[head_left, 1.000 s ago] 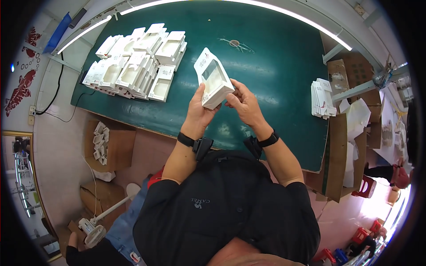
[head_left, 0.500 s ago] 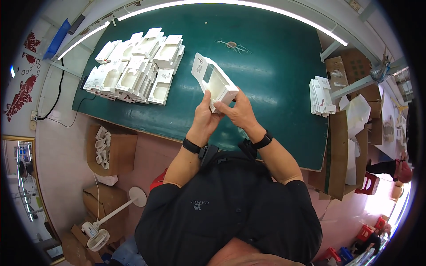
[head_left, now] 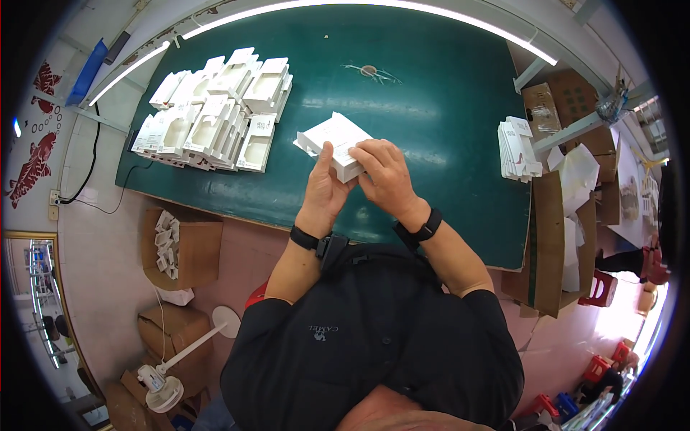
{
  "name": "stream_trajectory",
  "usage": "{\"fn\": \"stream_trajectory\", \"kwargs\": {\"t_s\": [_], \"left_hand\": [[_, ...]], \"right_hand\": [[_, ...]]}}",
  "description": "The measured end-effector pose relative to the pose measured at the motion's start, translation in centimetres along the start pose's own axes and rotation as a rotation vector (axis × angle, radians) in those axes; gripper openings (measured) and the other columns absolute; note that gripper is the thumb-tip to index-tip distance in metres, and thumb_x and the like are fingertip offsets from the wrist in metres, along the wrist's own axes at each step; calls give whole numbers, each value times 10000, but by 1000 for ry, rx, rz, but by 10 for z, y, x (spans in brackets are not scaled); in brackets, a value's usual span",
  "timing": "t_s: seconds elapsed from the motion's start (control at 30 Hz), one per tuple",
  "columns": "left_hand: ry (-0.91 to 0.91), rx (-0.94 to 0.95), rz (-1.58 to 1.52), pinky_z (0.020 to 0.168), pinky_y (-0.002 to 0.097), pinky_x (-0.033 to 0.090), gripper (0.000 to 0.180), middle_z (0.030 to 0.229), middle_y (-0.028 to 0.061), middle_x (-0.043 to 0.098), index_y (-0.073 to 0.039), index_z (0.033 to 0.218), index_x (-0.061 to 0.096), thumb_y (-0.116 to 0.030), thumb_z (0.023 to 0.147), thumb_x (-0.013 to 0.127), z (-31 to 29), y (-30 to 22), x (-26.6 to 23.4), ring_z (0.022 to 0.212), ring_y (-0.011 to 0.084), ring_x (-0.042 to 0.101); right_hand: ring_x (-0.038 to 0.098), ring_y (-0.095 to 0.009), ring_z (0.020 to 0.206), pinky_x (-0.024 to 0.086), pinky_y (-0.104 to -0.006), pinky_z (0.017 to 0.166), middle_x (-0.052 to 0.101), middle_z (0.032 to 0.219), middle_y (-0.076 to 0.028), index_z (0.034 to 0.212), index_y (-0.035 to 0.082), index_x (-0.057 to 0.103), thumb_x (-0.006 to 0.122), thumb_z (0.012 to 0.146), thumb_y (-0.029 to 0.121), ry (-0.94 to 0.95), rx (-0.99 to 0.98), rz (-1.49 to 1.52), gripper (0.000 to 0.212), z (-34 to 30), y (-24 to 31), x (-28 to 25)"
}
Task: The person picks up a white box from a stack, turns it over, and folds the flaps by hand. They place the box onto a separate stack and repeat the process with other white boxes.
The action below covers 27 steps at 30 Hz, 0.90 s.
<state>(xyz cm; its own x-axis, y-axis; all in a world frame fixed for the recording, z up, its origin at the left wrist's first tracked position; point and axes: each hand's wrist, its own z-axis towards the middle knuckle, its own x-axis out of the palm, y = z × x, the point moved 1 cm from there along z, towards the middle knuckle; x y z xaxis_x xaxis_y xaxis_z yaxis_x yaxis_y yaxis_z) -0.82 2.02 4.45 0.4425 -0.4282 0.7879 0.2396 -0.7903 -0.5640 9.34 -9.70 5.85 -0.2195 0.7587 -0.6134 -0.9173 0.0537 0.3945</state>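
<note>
A small white paperboard box (head_left: 336, 136) is held above the near middle of the green table, with a printed broad face turned up and a flap sticking out at its left. My left hand (head_left: 323, 190) grips its near left side, thumb upright along the edge. At the near right end, my right hand (head_left: 386, 172) holds the box with curled fingers over its top edge. Farther left on the table lie stacks of white window boxes (head_left: 215, 108), with cut-out openings facing up.
Flat white box pieces (head_left: 517, 149) lie in a pile at the right edge of the green table (head_left: 438, 93). Below its left edge stands a carton (head_left: 198, 248) of white pieces. An open carton (head_left: 546, 251) stands beside the right edge. A lamp tube (head_left: 374, 6) runs along the far side.
Both hands have turned the box over: its open window side and raised flap showed before, and now a closed printed face is up. My right hand's fingers have moved onto its top edge.
</note>
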Motion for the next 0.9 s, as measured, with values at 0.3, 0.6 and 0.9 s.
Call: {"fn": "stream_trajectory", "kwargs": {"t_s": [0.3,0.6,0.9], "left_hand": [[-64,-45,-77,1008,473,464,504,1342,120,565,-87,1447,396,-289,989,447,6,-7,-3,1239,273,560],[-51,-84,-96,1002,453,457,490,1323,84,572,-112,1445,402,-408,1055,387,1,-2,4,1203,248,563],[-46,-90,-72,995,447,461,509,1319,85,568,-117,1444,406,-456,1067,353,-5,5,6,1200,240,561]], "right_hand": [[588,-255,1189,465,-416,1022,584,1322,-113,1438,99,477,799,777,130,-5,441,452,735,-4,2,-1],[669,-135,947,548,-276,831,661,1157,-93,1461,82,453,769,849,87,85,591,802,689,-11,-4,8],[644,-119,818,540,-291,738,666,1058,-103,1396,86,507,703,864,55,4,609,764,567,-9,7,3]]}}
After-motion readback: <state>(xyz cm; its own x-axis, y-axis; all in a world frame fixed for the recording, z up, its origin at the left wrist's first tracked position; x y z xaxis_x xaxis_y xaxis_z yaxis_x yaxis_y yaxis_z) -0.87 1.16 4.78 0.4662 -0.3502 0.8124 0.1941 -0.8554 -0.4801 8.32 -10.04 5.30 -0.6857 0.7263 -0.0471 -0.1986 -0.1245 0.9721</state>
